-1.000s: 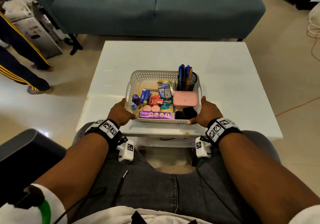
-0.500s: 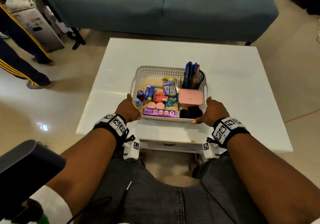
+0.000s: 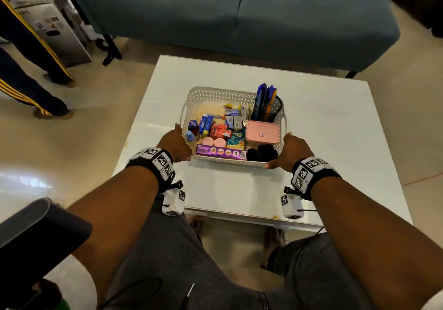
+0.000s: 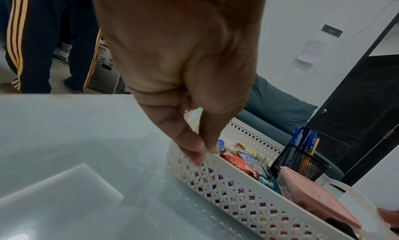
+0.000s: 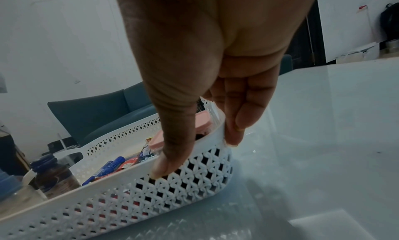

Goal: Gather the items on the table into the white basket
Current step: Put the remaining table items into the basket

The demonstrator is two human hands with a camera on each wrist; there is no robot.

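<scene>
- I see the white basket (image 3: 217,97) sitting on the white surface (image 3: 335,127), toward its near half, already filled.
- My left hand (image 3: 174,144) has its grip pinched on the basket's near-left corner rim, thumb inside and fingers (image 4: 192,148) outside; my right hand (image 3: 293,151) grips the near-right corner, thumb over the rim and fingers (image 5: 241,117) down the outer wall.
- Inside: a black mesh pen holder (image 3: 268,108) with blue pens at the far right, a pink lidded box (image 3: 263,131) in front of it, a purple carton (image 3: 220,152) along the near wall, two pink round lids (image 3: 213,142), a dark bottle (image 3: 192,125) and a blue-capped bottle (image 3: 190,139) at left.
- Something black (image 3: 262,153) in the near-right corner I cannot identify; the small packets in the middle are too jumbled to tell.
- A teal sachet (image 3: 236,139) reads partly "oflet-it"; other print is unreadable.
</scene>
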